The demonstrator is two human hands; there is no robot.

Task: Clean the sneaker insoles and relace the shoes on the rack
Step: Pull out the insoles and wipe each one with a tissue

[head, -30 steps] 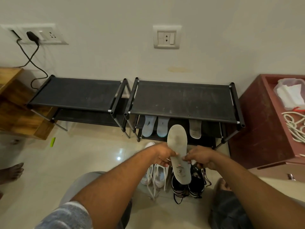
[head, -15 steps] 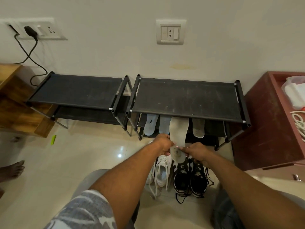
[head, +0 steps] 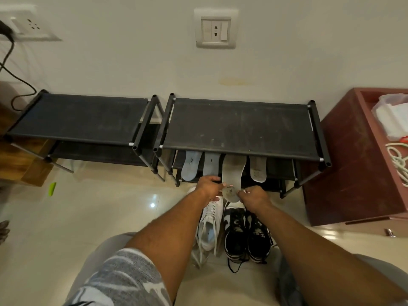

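Tight under there: the rack's top shelf point(head: 238, 127) roofs the lower tier point(head: 279, 168), two blue-grey insoles point(head: 191, 166) crowd the left, a grey insole point(head: 258, 171) the right, the held insole point(head: 233, 173) fills the gap between, sneakers point(head: 235, 235) block the floor below, bare tiles point(head: 99, 206) open leftward.
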